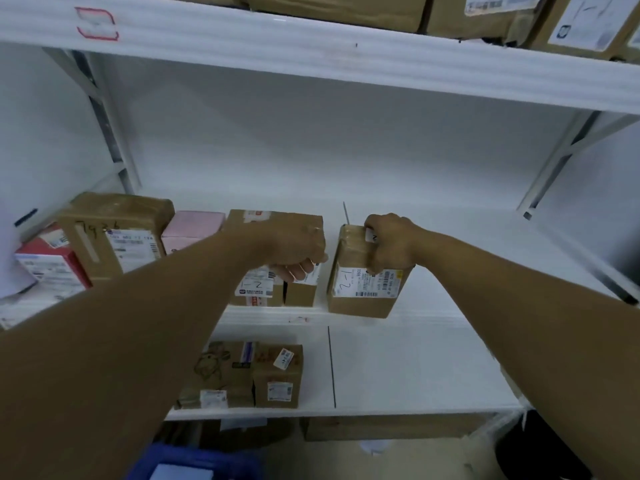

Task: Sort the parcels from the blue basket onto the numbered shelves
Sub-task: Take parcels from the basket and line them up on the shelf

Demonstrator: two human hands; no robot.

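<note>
- White shelf (450, 258) across mid-frame, parcels along its left half.
- Blue basket (194, 462) at the bottom edge, left of centre, only partly in view.
- Brown box (273, 226) at centre, under the left hand (294, 251); fingers curled down over its front top edge.
- Smaller box (360, 289) marked "2-1", just right of centre at the shelf's front edge, gripped from above by the right hand (391, 244), fingers clamped round its top.

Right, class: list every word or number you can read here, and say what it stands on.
"2-1": handwritten on the right box, gripped by the right hand.
"1098": printed, same box.
"2-1", sideways: middle box, gripped by the left hand.
"7936", uncertain: left brown box.
Fine print, red shelf sign: blurred.
</note>
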